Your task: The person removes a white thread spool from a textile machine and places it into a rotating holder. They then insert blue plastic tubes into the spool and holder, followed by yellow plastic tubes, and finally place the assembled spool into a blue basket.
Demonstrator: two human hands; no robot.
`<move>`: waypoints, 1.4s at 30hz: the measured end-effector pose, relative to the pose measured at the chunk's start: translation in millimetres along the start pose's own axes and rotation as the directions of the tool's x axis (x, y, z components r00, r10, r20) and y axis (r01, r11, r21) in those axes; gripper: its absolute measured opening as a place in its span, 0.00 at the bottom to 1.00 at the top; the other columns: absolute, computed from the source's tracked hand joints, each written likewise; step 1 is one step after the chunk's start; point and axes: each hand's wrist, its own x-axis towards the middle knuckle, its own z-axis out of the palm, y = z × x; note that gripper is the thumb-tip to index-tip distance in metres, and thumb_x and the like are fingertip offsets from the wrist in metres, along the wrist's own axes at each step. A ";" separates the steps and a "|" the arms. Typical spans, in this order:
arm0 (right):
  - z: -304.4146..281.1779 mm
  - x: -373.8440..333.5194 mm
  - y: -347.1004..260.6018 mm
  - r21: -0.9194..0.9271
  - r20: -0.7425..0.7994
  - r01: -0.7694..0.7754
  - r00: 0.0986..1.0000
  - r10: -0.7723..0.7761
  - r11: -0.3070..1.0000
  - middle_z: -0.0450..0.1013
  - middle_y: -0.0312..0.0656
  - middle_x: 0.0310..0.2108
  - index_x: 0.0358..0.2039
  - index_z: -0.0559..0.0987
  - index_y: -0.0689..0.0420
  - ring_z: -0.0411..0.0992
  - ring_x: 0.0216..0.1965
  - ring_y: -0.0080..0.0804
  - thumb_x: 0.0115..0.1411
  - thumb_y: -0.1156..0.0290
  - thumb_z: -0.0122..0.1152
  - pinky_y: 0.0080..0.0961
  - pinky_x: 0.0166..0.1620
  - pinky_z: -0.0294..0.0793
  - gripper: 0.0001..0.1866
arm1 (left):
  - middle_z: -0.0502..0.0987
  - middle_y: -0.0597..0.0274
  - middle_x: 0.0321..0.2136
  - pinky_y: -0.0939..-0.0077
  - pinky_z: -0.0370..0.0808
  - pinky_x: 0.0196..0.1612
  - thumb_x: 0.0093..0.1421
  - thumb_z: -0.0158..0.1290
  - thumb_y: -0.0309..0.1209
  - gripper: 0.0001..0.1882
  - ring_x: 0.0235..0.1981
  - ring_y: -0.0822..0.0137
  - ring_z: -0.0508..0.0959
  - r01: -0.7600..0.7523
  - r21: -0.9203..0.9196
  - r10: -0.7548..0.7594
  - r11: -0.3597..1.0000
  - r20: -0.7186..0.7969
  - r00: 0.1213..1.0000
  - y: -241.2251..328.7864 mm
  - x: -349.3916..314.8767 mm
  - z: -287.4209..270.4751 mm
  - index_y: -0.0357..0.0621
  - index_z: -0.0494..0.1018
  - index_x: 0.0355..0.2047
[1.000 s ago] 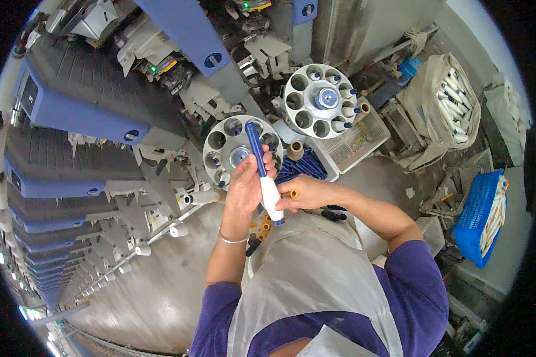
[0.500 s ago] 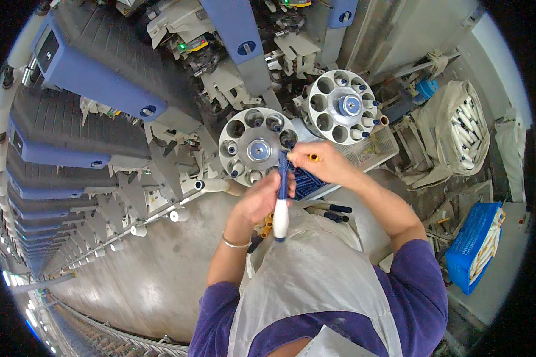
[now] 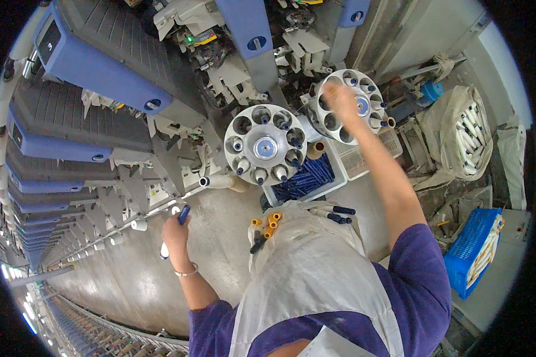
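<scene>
My left hand, out over the floor at the left, is closed round a yarn bobbin. The bobbin's blue tube end sticks out above the fingers and some white yarn shows below them. My right hand is over the far-right round magazine; it is blurred, so its fingers and anything in them cannot be made out. Nearer the middle stands another round magazine, most of its pockets holding bobbins with dark tips.
A bin of blue tubes sits below the magazines, a brown tube at its edge. Yellow tubes and dark-tipped bobbins poke from my apron. At right are a sack of bobbins and a blue basket. Machines line the left.
My hands have parted from the bobbin they both held at the middle. The left has carried it left and down; the right has gone up to the far-right magazine.
</scene>
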 end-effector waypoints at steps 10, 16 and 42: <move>96.3 -85.7 -88.6 -0.143 0.367 0.484 0.836 -0.408 0.863 0.68 0.46 0.37 0.42 0.75 0.47 0.77 0.30 0.43 0.54 0.74 0.55 0.38 0.29 0.77 0.14 | 0.76 0.58 0.35 0.71 0.69 0.48 0.66 0.48 0.29 0.08 0.38 0.68 0.73 0.181 -0.966 0.337 -0.183 0.111 0.935 68.7 -5.1 47.8 0.36 0.72 0.37; 63.1 -136.3 -63.3 -0.129 0.668 0.500 0.682 -0.297 0.856 0.75 0.49 0.26 0.43 0.72 0.59 0.77 0.27 0.47 0.57 0.64 0.58 0.40 0.29 0.76 0.16 | 0.76 0.63 0.35 0.75 0.68 0.47 0.66 0.50 0.33 0.10 0.39 0.70 0.74 0.001 -0.993 0.173 0.117 0.021 0.985 143.1 1.7 84.9 0.39 0.73 0.38; -81.4 -99.5 40.8 0.650 0.755 -0.756 0.630 -0.182 0.076 0.57 0.26 0.10 0.42 0.77 0.62 0.49 0.08 0.11 0.67 0.60 0.49 0.13 0.12 0.44 0.18 | 0.61 0.48 0.62 0.64 0.64 0.59 0.54 0.61 0.30 0.39 0.58 0.52 0.68 -0.520 -0.734 0.775 0.436 0.013 0.631 203.2 -8.3 56.4 0.44 0.56 0.64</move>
